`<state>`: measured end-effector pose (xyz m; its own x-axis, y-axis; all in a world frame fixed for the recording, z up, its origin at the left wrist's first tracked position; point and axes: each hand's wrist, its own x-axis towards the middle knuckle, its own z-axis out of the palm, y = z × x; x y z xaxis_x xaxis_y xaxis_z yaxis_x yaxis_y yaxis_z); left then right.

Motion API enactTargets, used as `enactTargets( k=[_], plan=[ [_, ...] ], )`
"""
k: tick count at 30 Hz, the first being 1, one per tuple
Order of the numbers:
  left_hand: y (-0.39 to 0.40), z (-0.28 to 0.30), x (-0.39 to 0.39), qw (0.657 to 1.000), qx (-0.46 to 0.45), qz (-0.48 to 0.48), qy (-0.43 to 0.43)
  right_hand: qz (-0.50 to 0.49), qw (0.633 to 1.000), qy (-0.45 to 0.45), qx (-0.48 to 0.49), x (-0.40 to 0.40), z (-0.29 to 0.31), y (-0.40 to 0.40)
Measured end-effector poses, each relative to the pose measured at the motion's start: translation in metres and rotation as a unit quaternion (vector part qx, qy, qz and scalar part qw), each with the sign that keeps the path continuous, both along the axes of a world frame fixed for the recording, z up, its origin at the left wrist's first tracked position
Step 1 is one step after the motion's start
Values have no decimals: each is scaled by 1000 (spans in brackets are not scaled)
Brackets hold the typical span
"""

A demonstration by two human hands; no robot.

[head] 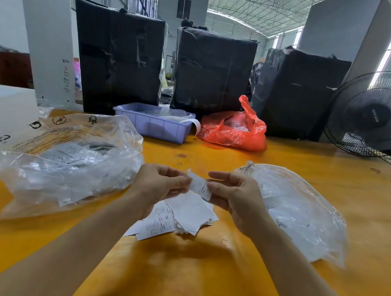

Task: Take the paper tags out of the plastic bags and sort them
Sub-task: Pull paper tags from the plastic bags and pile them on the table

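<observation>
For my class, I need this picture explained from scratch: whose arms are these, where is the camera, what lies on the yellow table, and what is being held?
There is no machine here. The single picture comes from a camera worn on a person's head, looking forward and down, so the two bare arms are the wearer's own. The left hand and right hand together pinch one small white paper tag above the yellow table. Beneath it lies a loose pile of white paper tags. A large clear plastic bag holding more tags lies to the left, and a flatter clear plastic bag to the right. Farther back sit a pale purple plastic tray, a red plastic bag, three black wrapped bundles and a black electric fan.
</observation>
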<state>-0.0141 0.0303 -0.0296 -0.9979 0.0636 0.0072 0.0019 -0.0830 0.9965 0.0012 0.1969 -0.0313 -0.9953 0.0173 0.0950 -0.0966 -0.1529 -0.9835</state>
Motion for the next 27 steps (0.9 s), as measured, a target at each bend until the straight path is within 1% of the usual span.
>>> enactTargets(
  k=[2,3,6,7,11,15,17,18,20,21,23,25,27],
  plan=[
    [-3,-2,-2,1000,-19,-6,1,39,999,-29,16,2,1,3],
    [-3,-2,-2,999,-33,-14,5,55,997,-37,39,3,1,4],
    [-2,-4,-1,996,-81,-36,27,68,984,-35,163,4,1,7],
    [-2,-4,-1,994,-96,-42,34,67,979,-31,188,4,0,8],
    [0,-4,0,990,-121,-71,33,69,977,-41,196,3,0,9],
    [-2,-3,1,984,-150,-92,29,119,965,-55,228,3,0,18],
    [-3,-3,1,984,-149,-91,33,143,953,-52,260,4,1,21],
    [-2,-3,1,987,-135,-85,32,140,953,-45,265,4,1,22],
    [-2,-3,0,994,-90,-60,19,86,971,-19,224,3,2,20],
    [-1,-3,0,996,-69,-50,8,39,983,-5,179,1,3,18],
    [0,-2,1,999,-30,-43,-14,-39,998,17,54,0,7,16],
    [1,-1,3,998,3,-48,-35,-64,995,42,-56,1,11,15],
    [3,-2,4,997,20,-58,-48,-58,992,70,-91,3,13,10]
  ],
)
